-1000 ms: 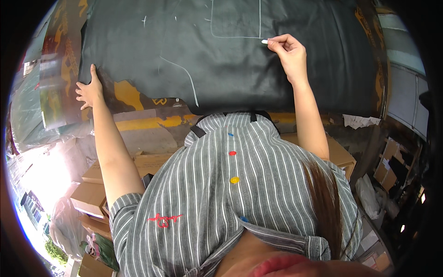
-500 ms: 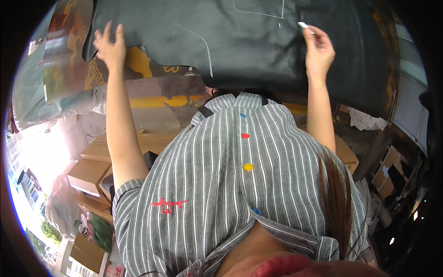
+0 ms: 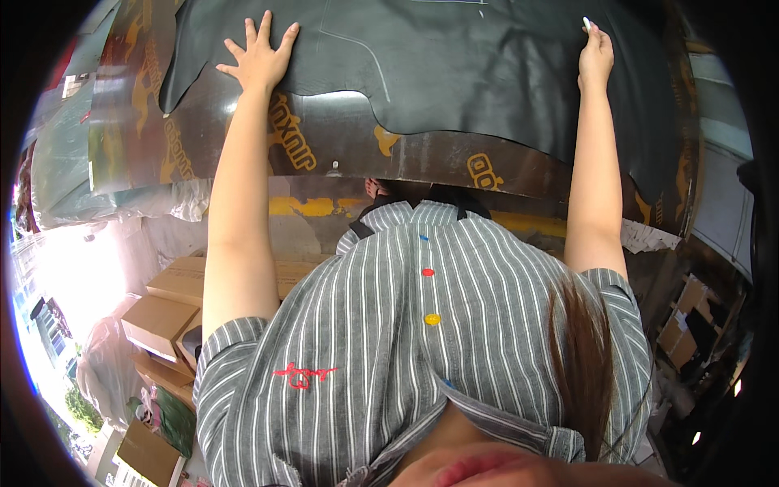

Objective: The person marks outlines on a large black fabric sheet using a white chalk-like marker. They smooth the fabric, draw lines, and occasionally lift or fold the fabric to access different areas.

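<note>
A large sheet of black leather [image 3: 454, 89] with an irregular, curving edge lies over a dark brown board. Thin pale lines are drawn on the leather, one of them a curve near its left part. My left hand [image 3: 261, 58] rests on the leather's left part, fingers spread wide, holding nothing. Over at the right, my right hand [image 3: 596, 58] pinches a short white marking stick [image 3: 587, 23], its tip pointing up and away from me. Whether the stick touches the leather I cannot tell.
The dark board [image 3: 341, 158] with yellow print shows along the leather's near edge. Cardboard boxes [image 3: 162, 325] are stacked low on the left, beside a clear plastic bag [image 3: 107, 369]. Crumpled plastic sheeting [image 3: 122, 203] hangs at the board's left end.
Both hands have reached farther away from me, and the left has moved rightward onto the leather. The leather's near edge has shifted away, uncovering more of the board.
</note>
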Demonstrator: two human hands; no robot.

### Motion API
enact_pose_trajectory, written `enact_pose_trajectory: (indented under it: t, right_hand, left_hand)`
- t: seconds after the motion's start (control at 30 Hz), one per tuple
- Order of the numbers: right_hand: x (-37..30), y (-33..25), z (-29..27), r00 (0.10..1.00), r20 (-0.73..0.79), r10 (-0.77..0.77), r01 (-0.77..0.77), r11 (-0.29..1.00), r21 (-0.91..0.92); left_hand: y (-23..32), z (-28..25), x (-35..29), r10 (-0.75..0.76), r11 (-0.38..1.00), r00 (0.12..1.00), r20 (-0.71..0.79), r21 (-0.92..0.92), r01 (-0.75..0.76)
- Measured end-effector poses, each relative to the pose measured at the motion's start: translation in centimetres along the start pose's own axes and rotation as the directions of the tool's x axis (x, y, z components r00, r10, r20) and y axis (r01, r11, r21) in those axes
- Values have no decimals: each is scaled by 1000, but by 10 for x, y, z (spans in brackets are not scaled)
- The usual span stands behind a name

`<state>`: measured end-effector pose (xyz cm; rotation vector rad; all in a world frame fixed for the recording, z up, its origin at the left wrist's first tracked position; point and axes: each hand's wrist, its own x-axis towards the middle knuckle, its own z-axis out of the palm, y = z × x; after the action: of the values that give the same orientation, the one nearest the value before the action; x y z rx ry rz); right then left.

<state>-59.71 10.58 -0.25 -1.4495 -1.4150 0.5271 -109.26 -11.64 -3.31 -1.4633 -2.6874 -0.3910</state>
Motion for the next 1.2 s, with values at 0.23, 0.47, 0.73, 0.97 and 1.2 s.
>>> enact_pose_trajectory:
  t: [0.23, 0.47, 0.73, 0.97, 1.2]
  right_hand:
    - [-161, -94, 42, 883, 459, -95, -79, 935, 345]
    - [-226, -150, 110, 797, 566, -208, 120, 975, 189]
    - [-205, -144, 114, 849, 500, -171, 167, 984, 53]
    - [-156, -104, 58, 933, 358, -46, 73, 996, -60]
    - [-169, -99, 23, 930, 366, 21, 27, 992, -125]
  left_hand:
    - [-64, -21, -7, -242, 970, 959, -146, -62, 235]
    - [-74, -25, -8, -442, 894, 895, -61, 45, 445]
    - [-75, -25, -9, -449, 892, 892, -60, 40, 451]
    - [-75, -25, -9, -443, 895, 894, -65, 32, 445]
    - [-77, -24, -8, -444, 895, 894, -62, 23, 446]
